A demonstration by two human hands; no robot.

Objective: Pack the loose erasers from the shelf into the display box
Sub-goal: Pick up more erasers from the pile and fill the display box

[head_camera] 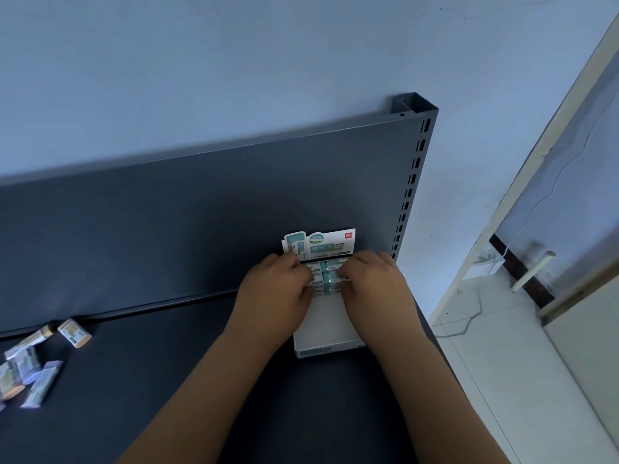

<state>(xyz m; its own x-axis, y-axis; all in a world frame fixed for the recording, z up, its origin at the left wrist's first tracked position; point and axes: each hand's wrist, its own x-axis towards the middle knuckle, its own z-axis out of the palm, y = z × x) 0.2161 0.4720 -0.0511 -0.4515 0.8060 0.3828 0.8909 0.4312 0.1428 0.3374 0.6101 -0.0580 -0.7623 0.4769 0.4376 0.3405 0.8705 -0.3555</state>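
A white display box (326,333) with a teal printed header card stands on the dark shelf (167,380), against the back panel at the right. Rows of teal-wrapped erasers (326,274) fill its far part; the near part of its floor is bare. My left hand (278,289) and my right hand (371,283) are both over the box, fingers curled onto the erasers from either side. What each finger holds is hidden. Several loose erasers (30,366) in yellow and purple wrappers lie scattered at the shelf's far left.
The grey back panel (201,212) rises behind the shelf, with a slotted upright post (412,182) at its right end. Beyond the shelf's right edge is a light tiled floor (502,363) and a door frame.
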